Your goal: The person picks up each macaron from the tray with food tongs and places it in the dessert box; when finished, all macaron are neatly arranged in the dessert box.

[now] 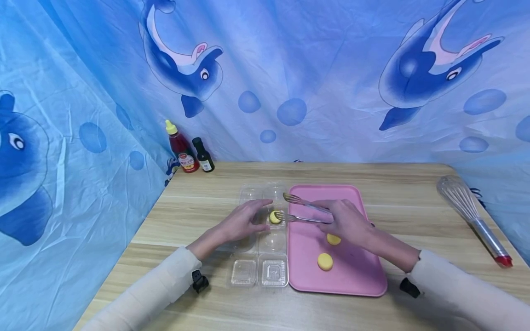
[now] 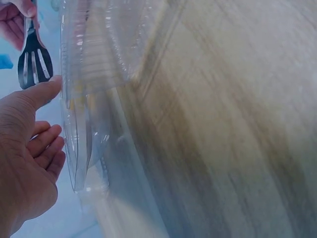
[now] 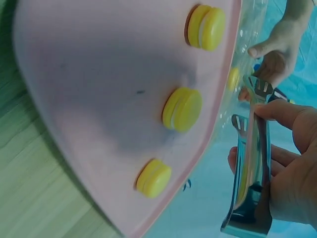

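My right hand (image 1: 345,220) grips metal tongs (image 1: 308,219) with slotted, fork-like ends, their two arms spread apart. The tongs' tips reach over the clear plastic container (image 1: 273,269), where a yellow macaron (image 1: 274,217) sits in one compartment, overlapped by the lower tip. My left hand (image 1: 244,220) is at the container's left side, thumb and fingers parted; in the left wrist view a fingertip is right at its clear edge. Three more yellow macarons (image 3: 182,109) lie on the pink tray (image 1: 306,280); the right hand hides one of them in the head view.
A red sauce bottle (image 1: 184,151) with a yellow cap and a small dark bottle (image 1: 204,156) stand at the table's back left corner. A whisk (image 1: 474,220) lies along the right side. Behind the table hangs a blue dolphin-print curtain (image 1: 331,69).
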The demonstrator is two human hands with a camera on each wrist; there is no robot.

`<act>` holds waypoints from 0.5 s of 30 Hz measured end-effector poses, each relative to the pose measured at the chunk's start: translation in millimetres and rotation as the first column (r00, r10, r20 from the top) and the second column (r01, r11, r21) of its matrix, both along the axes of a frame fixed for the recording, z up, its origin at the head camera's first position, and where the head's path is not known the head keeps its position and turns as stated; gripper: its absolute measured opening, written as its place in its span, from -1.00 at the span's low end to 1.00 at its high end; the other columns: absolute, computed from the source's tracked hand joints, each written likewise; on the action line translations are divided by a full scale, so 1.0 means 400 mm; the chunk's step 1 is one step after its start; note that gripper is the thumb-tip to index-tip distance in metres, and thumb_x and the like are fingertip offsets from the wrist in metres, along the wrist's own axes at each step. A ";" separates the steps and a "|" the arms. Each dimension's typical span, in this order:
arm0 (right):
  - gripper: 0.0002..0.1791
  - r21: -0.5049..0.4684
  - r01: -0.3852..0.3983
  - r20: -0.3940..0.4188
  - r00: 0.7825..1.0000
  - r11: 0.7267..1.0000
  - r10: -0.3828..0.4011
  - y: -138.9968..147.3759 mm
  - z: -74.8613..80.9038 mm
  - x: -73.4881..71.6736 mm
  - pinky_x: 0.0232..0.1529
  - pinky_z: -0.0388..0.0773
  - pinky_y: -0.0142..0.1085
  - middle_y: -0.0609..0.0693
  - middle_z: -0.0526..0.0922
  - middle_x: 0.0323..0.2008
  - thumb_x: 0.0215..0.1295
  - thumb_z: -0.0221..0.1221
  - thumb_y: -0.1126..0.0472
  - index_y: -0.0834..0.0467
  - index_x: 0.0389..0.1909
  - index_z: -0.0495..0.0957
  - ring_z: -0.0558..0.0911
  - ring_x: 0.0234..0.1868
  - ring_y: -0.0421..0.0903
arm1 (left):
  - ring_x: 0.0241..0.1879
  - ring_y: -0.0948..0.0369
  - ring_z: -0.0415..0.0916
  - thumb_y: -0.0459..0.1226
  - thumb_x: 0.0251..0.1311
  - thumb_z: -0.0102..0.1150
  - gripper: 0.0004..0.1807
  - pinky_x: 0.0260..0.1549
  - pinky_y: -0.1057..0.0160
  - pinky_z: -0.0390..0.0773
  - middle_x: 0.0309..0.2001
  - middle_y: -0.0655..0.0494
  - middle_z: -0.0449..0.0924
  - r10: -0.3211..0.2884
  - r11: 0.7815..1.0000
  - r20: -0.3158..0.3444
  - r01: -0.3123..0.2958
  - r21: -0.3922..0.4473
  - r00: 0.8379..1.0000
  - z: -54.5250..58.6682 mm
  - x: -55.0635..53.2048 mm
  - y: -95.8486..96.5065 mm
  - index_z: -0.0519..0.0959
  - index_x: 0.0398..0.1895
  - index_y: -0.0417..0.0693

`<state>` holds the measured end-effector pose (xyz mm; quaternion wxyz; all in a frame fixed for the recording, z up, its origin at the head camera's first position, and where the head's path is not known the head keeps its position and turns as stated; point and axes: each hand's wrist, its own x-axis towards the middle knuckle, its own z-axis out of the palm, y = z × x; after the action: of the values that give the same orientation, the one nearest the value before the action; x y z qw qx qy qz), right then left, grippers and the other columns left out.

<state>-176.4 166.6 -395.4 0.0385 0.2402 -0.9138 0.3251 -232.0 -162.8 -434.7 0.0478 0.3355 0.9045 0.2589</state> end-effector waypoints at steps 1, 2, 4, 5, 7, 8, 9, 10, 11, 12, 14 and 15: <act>-0.40 -0.003 0.007 -0.011 1.000 1.000 -0.007 0.007 0.002 0.000 -0.56 0.35 -0.34 -0.06 0.75 -0.32 0.09 0.53 0.41 0.22 0.22 0.71 0.35 -0.57 -0.25 | 0.53 -0.06 0.29 -0.15 0.24 0.54 -0.10 0.54 -0.12 0.24 0.54 -0.10 0.36 -0.001 1.000 0.002 0.001 0.007 1.000 0.001 0.000 -0.002 0.32 0.59 -0.15; -0.41 -0.004 0.014 -0.024 1.000 1.000 -0.014 0.014 0.003 0.001 -0.51 0.36 -0.34 -0.09 0.74 -0.34 0.08 0.54 0.40 0.22 0.21 0.71 0.38 -0.53 -0.23 | 0.53 -0.07 0.28 -0.15 0.24 0.55 -0.09 0.54 -0.13 0.24 0.54 -0.12 0.36 -0.001 1.000 0.003 0.001 0.017 1.000 0.003 -0.001 -0.005 0.32 0.59 -0.16; -0.42 -0.015 0.032 -0.030 0.999 0.999 -0.032 0.031 0.006 0.004 -0.47 0.37 -0.32 -0.10 0.70 -0.38 0.07 0.54 0.41 0.23 0.19 0.71 0.41 -0.50 -0.19 | 0.54 -0.08 0.28 -0.16 0.24 0.55 -0.09 0.54 -0.15 0.24 0.54 -0.15 0.35 0.001 1.000 -0.005 -0.001 0.031 1.000 0.006 -0.003 -0.012 0.31 0.60 -0.15; -0.42 -0.019 0.040 -0.036 0.999 0.999 -0.041 0.039 0.009 0.005 -0.44 0.38 -0.31 -0.10 0.71 -0.35 0.07 0.54 0.40 0.24 0.19 0.71 0.43 -0.46 -0.17 | 0.53 -0.08 0.28 -0.16 0.24 0.55 -0.09 0.54 -0.15 0.24 0.54 -0.16 0.35 0.003 0.999 -0.007 -0.003 0.039 1.000 0.008 -0.004 -0.016 0.31 0.60 -0.16; -0.43 -0.018 0.062 -0.044 0.997 0.998 -0.063 0.056 0.012 0.009 -0.41 0.40 -0.29 -0.07 0.74 -0.27 0.07 0.55 0.38 0.26 0.18 0.71 0.46 -0.43 -0.15 | 0.53 -0.08 0.28 -0.17 0.25 0.54 -0.10 0.54 -0.15 0.24 0.54 -0.16 0.36 0.013 0.999 -0.017 -0.012 0.050 1.000 0.012 -0.006 -0.027 0.32 0.60 -0.15; -0.42 -0.017 0.076 -0.048 0.996 0.997 -0.077 0.064 0.014 0.012 -0.39 0.42 -0.28 -0.06 0.75 -0.24 0.06 0.56 0.37 0.27 0.18 0.70 0.48 -0.41 -0.13 | 0.53 -0.08 0.29 -0.16 0.26 0.54 -0.11 0.53 -0.15 0.25 0.54 -0.15 0.37 0.020 0.998 -0.024 -0.019 0.056 1.000 0.014 -0.007 -0.033 0.33 0.59 -0.15; -0.41 -0.017 0.087 -0.050 0.995 0.996 -0.087 0.072 0.017 0.014 -0.40 0.43 -0.26 -0.03 0.75 -0.24 0.06 0.56 0.37 0.29 0.18 0.70 0.49 -0.40 -0.11 | 0.53 -0.08 0.29 -0.16 0.27 0.53 -0.12 0.54 -0.15 0.25 0.53 -0.15 0.37 0.029 0.998 -0.026 -0.028 0.062 0.999 0.017 -0.008 -0.039 0.33 0.59 -0.13; -0.41 -0.015 0.096 -0.061 0.993 0.995 -0.097 0.081 0.018 0.016 -0.37 0.47 -0.25 -0.01 0.76 -0.20 0.05 0.56 0.36 0.30 0.18 0.69 0.53 -0.36 -0.10 | 0.53 -0.08 0.29 -0.16 0.27 0.53 -0.12 0.54 -0.14 0.24 0.54 -0.12 0.37 0.042 0.997 -0.023 -0.041 0.066 0.999 0.020 -0.008 -0.047 0.33 0.60 -0.12; -0.40 -0.016 0.105 -0.065 0.992 0.994 -0.106 0.089 0.018 0.018 -0.36 0.49 -0.23 0.01 0.75 -0.21 0.04 0.57 0.36 0.31 0.17 0.68 0.55 -0.35 -0.08 | 0.53 -0.08 0.29 -0.16 0.27 0.53 -0.13 0.54 -0.14 0.25 0.54 -0.11 0.38 0.053 0.996 -0.021 -0.051 0.073 0.998 0.021 -0.009 -0.054 0.34 0.60 -0.11; -0.39 -0.021 0.113 -0.065 0.991 0.993 -0.114 0.098 0.019 0.021 -0.36 0.51 -0.22 0.03 0.74 -0.21 0.04 0.57 0.36 0.32 0.17 0.67 0.56 -0.34 -0.06 | 0.53 -0.07 0.29 -0.16 0.28 0.52 -0.14 0.54 -0.14 0.25 0.54 -0.09 0.38 0.065 0.995 -0.020 -0.063 0.077 0.998 0.022 -0.010 -0.062 0.34 0.60 -0.09; -0.39 -0.034 0.125 -0.061 0.990 0.992 -0.126 0.114 0.020 0.027 -0.34 0.52 -0.21 0.07 0.72 -0.20 0.03 0.55 0.37 0.33 0.18 0.66 0.57 -0.30 -0.04 | 0.53 -0.09 0.29 -0.17 0.28 0.52 -0.14 0.53 -0.16 0.25 0.53 -0.11 0.38 0.078 0.993 -0.021 -0.076 0.089 0.997 0.023 -0.010 -0.077 0.34 0.60 -0.09; -0.39 -0.038 0.129 -0.058 0.990 0.991 -0.131 0.123 0.020 0.029 -0.34 0.52 -0.21 0.08 0.71 -0.18 0.04 0.55 0.37 0.32 0.18 0.66 0.56 -0.29 -0.04 | 0.53 -0.09 0.29 -0.17 0.29 0.51 -0.15 0.53 -0.16 0.25 0.53 -0.11 0.38 0.085 0.992 -0.019 -0.083 0.092 0.996 0.023 -0.011 -0.084 0.34 0.60 -0.09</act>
<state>-164.6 215.6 -387.5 0.0913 0.1893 -0.9203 0.3299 -236.3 -196.6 -425.5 0.0112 0.3021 0.9054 0.2980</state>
